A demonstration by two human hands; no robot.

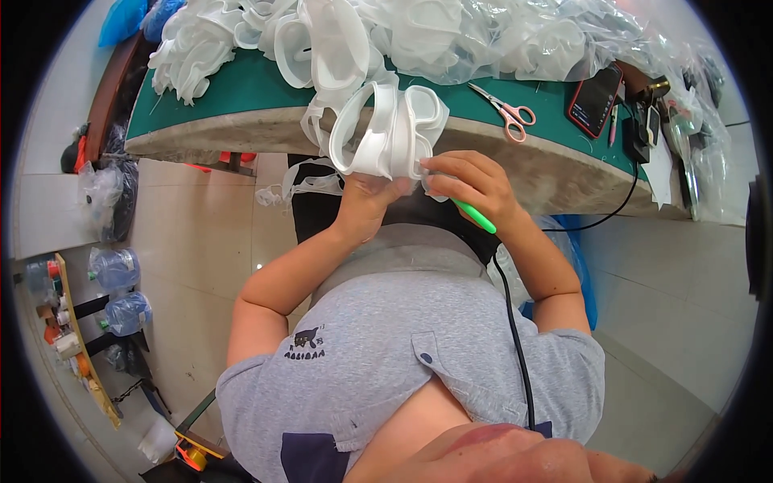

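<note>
A white moulded piece (390,129) with rounded openings and raised rims is held up at the table's near edge. My left hand (366,205) grips it from below, thumb pressed on its lower edge. My right hand (475,181) is closed around a slim tool with a bright green handle (473,216), the handle's end sticking out below the fingers. Its working tip is hidden, so I cannot tell its kind. The right fingertips touch the right side of the white piece. Behind it, similar white pieces (334,40) lie heaped on the table.
On the green table top (258,84) lie pink-handled scissors (507,113), a phone (596,101) and a pink pen (613,129). A black cable (600,221) hangs off the right side. Clear plastic wrap (555,32) covers the far right. White scraps (318,183) lie across my lap.
</note>
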